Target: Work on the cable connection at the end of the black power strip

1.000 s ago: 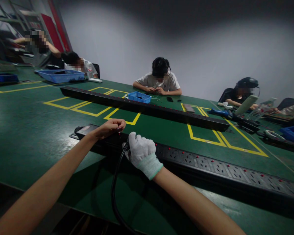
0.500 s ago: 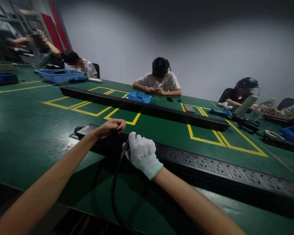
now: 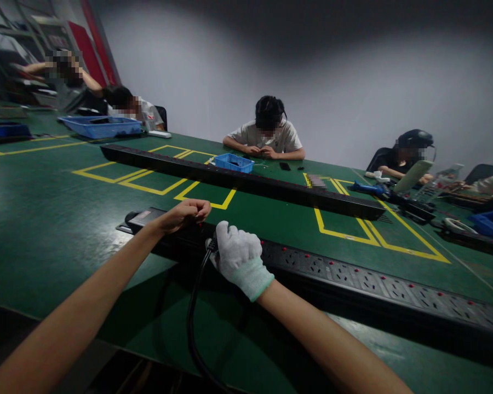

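Observation:
A long black power strip [image 3: 365,279] with rows of sockets and small red lights lies across the table before me. On its left part rests my left hand [image 3: 187,212], bare, its fingers curled closed; whatever they hold, if anything, is hidden. Just to the right, my right hand [image 3: 237,250] wears a white knitted glove and is closed around a black plug [image 3: 212,244] over the strip's sockets. The plug's face is hidden, so I cannot tell how far it sits in a socket. From it a black power cord [image 3: 191,317] loops down past the table's near edge.
A second long black power strip [image 3: 238,180] lies farther back across yellow tape outlines on the green table [image 3: 45,219]. Behind it stands a small blue bin [image 3: 233,163]. A larger blue tray [image 3: 102,127] is at the back left. Several people sit around the far side.

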Tool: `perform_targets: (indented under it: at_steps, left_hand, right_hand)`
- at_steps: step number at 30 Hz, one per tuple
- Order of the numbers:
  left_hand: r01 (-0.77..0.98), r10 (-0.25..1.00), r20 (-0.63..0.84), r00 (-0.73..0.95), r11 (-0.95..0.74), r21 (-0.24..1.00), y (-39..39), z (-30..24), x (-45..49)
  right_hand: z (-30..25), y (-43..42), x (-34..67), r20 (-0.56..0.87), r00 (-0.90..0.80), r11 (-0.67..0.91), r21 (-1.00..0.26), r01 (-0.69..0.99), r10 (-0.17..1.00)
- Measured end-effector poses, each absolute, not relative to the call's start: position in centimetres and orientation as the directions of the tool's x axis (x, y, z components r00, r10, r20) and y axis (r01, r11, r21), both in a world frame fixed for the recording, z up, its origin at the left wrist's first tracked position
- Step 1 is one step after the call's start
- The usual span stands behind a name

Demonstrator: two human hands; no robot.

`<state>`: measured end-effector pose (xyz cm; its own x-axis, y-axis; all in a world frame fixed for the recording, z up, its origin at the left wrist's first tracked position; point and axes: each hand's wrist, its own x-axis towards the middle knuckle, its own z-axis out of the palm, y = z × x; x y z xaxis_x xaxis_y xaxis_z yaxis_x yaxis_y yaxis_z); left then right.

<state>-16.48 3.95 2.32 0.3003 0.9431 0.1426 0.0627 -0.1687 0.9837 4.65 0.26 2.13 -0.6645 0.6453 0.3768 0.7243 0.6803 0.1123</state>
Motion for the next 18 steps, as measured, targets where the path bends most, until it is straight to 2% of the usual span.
perform_targets:
  at_steps: [10, 18]
  left_hand:
    - [0.058, 0.942, 0.143, 0.304, -0.168, 0.984, 3.95, 2.32, -16.47]
    - [0.055, 0.942, 0.139, 0.306, -0.163, 0.985, 3.98, 2.20, -16.55]
  right_hand:
    - [2.31, 0.21, 4.72, 0.343, -0.677, 0.683, 0.122, 0.720, 0.651]
    - [2.06, 0.25, 4.61, 0.387, -0.661, 0.676, 0.120, 0.727, 0.642]
